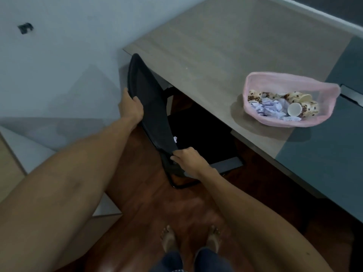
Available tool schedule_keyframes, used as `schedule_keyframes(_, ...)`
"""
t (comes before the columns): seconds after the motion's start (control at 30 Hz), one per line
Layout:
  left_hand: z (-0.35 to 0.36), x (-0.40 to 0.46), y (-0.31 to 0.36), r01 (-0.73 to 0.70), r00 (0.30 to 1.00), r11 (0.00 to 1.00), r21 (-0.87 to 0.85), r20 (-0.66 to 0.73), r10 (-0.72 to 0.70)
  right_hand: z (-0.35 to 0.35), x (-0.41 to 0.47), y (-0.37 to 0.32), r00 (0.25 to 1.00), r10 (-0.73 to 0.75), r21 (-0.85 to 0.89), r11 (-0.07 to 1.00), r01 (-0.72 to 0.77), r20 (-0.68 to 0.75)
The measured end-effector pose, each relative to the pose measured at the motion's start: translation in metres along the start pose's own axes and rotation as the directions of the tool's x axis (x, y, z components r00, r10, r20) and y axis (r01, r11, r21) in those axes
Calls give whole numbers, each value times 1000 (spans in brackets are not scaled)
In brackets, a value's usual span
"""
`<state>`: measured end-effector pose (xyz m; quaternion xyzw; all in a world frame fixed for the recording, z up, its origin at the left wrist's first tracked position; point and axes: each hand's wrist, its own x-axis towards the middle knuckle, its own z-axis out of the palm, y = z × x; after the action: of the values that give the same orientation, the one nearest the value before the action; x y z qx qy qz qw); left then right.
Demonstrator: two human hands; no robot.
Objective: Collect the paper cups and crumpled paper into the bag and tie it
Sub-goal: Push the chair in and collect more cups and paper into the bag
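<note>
Presently, both hands are on the black chair [149,107], which stands tucked at the near edge of the desk [216,46]. The left hand [131,107] grips the upper edge of the chair's backrest, fingers curled over it. The right hand [188,160] grips the lower corner of the same backrest, fingers wrapped round its edge. One small piece of crumpled paper [175,139] lies on the chair seat, just beside the backrest and above the right hand.

On the desk, well apart from the chair, sits the pink bag [255,83], mouth open and unknotted. Inside it lie several spotted paper cups [294,109] on their sides, mixed with white paper balls [267,108].

Below the chair, the person's bare feet [169,240] stand on the dark wooden floor [149,205].
</note>
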<state>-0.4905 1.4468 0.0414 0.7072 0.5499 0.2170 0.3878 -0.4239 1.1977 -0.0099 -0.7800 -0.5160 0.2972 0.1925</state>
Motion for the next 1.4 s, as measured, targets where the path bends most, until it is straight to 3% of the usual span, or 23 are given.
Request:
schedule_keyframes(0.3, -36, 64, -22, -122, 991, 991, 60, -41, 125, 38, 60, -51, 995, -50, 140, 988, 62, -86)
schedule_keyframes(0.47, -43, 64, -19, -108, 990, 974, 197, -66, 123, 42, 61, -36, 999, -40, 210, 977, 44, -24)
schedule_keyframes(0.6, -41, 39, -5, -215, 955, 867, 449, -89, 283, 29, 43, -2, 997, 72, 85, 994, -75, 40)
schedule_keyframes(0.8, -9, -3, 12, -325, 928, 803, 499, 7, 372, -14, 23, 48, 973, 229, 30, 973, -229, -16)
schedule_keyframes(0.93, 32, -26, 6, -267, 961, 892, 363, 39, 272, -36, 29, 79, 979, 204, 22, 979, -204, 3)
schedule_keyframes(1.1, 88, -54, -16, -12, 1000, 963, 271, -3, 14, -56, 47, 120, 990, 133, 4, 991, -133, 52)
schedule_keyframes(1.27, 138, -76, -41, 229, 973, 967, 108, -33, -226, -66, 76, 159, 990, 105, -25, 994, -103, 94)
schedule_keyframes(1.4, 179, -84, -70, 380, 924, 924, 32, 34, -381, -52, 107, 175, 988, 78, -1, 997, -78, 134)
